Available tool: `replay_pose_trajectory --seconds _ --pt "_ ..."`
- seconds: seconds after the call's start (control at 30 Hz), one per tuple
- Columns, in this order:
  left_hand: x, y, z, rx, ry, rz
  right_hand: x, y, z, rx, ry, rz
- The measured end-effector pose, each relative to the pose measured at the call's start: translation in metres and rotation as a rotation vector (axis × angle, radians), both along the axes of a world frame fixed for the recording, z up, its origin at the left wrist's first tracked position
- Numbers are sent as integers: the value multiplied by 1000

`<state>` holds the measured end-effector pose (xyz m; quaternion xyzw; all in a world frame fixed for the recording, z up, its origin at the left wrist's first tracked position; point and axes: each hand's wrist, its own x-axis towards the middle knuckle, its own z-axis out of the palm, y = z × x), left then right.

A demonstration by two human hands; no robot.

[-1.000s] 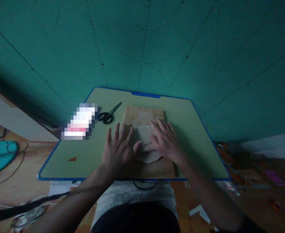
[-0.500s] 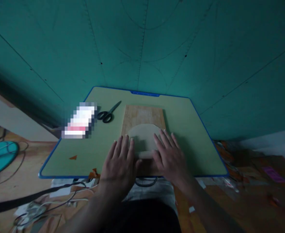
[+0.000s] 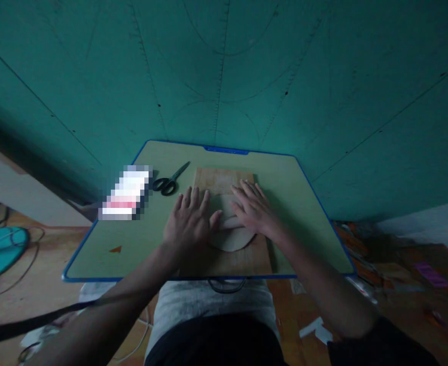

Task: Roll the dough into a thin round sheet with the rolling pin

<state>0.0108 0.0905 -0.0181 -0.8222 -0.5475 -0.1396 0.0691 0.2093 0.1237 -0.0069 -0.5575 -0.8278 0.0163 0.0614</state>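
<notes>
A flat, round sheet of pale dough [image 3: 230,243] lies on a wooden board [image 3: 249,260]. Across the dough rests a pale rolling pin [image 3: 230,223], with only its middle showing. My left hand [image 3: 191,216] lies flat over the pin's left end, fingers stretched forward and thumb out to the side. On the right end presses my right hand [image 3: 251,206], its palm down and fingers extended. Both ends of the pin are hidden beneath the hands.
The board sits on a small light table [image 3: 285,178] with a blue rim. Black-handled scissors [image 3: 169,182] and a pixelated phone-like object [image 3: 127,190] lie at the left, above an orange scrap [image 3: 116,249]. A green wall [image 3: 216,76] rises behind.
Both hands have moved forward, away from my body, with the rolling pin. More of the dough's near part and the board's near end now show.
</notes>
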Motion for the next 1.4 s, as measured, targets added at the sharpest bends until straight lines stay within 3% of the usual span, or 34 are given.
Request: replay_pose_trajectory --seconds 0.13,0.4,0.57,0.8,1.2,1.3,1.4 --pt "1 4 -1 26 -13 49 -2 4 -1 20 5 -30" --pt "3 -70 -9 89 -21 -37 12 -87 -11 184 59 1" --pt "3 -83 -11 61 -4 -114 21 -108 -16 188 80 -19" --pt "11 -59 -6 1 -58 -41 15 -81 -7 115 9 -34" --pt "10 21 9 -83 -23 -5 3 17 0 -46 15 -83" --pt "10 19 8 -73 -4 11 2 12 1 -6 19 -86" --pt "8 -6 2 -33 -8 15 5 -18 0 72 10 -47"
